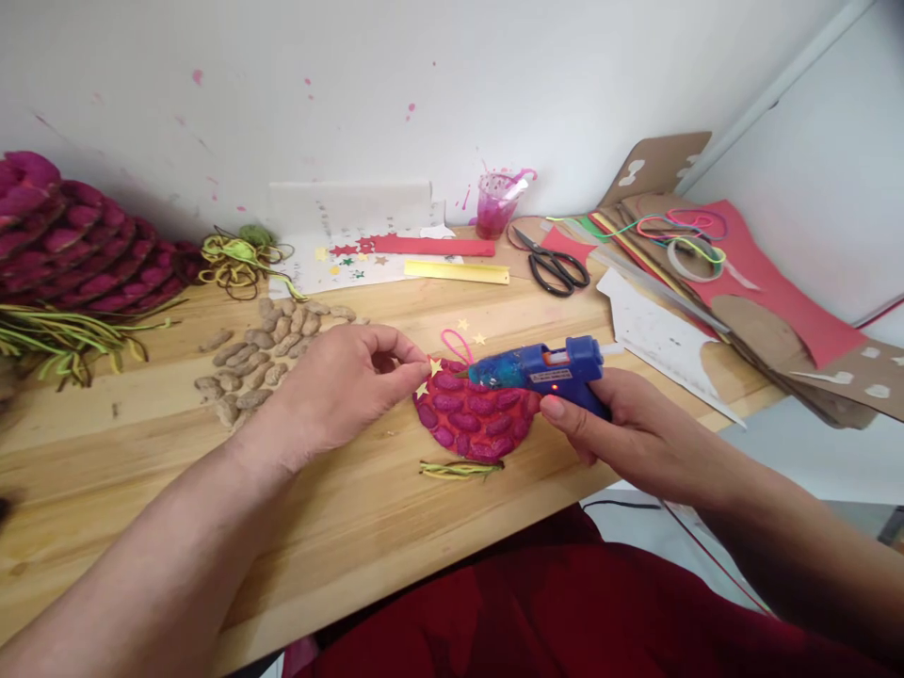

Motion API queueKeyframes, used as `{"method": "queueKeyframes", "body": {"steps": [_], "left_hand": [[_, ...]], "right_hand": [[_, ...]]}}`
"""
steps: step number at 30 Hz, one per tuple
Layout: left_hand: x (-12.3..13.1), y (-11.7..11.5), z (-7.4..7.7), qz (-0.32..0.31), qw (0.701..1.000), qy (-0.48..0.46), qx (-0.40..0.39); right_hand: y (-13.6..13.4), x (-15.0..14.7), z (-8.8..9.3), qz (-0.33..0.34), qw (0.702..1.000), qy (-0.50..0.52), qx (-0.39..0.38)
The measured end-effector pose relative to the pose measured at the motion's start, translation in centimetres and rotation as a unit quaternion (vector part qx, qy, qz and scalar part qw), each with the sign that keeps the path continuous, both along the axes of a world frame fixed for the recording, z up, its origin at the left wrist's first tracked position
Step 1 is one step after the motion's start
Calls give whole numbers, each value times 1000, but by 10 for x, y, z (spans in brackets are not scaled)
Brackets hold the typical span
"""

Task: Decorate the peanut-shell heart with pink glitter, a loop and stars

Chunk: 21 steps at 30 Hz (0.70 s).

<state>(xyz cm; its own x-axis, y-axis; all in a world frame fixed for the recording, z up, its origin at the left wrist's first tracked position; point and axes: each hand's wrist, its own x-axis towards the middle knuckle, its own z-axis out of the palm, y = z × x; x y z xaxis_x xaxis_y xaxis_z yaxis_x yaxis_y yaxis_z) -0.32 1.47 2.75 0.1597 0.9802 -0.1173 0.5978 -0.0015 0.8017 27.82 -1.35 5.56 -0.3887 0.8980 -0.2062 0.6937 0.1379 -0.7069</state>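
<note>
My left hand (346,381) pinches a small yellow paper star (436,366) between thumb and fingertips, above the left edge of a round red piece (473,419) covered with magenta-painted peanut shells. Another star (422,389) sits at that edge, below my fingertips. My right hand (628,424) is wrapped round a blue glue gun (557,370), its light glowing orange and its nozzle pointing left near the held star. A pink cord loop (456,345) stands out from the piece's top. Green and yellow yarn strands (461,469) lie just below it.
Peanuts (254,363) lie left of the piece. Behind are black-handled scissors (555,268), a red strip (438,247), a yellow strip (456,272) and a pink-stained cup (494,205). Cardboard and red sheets (769,273) pile up right; a large magenta peanut-covered object (77,235) stands left.
</note>
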Motion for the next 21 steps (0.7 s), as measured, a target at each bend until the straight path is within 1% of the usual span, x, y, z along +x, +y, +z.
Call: {"method": "queueKeyframes", "body": {"steps": [7,11,15,21], "left_hand": [[3,-1,6,-16,999,28,-11],[2,-2,3,-14,999,31,-9],[2,-2,0,-20,1000,14,-10],[3,-3,0,-16,1000,-1,-21]], "right_hand": [[0,1,2,12,1000,-12,-4],[-1,1,2,5,1000,-8,-11],[-1,1,0,3,1000,-3,-13],[0,0,-5,0,1000,-3,-10]]}}
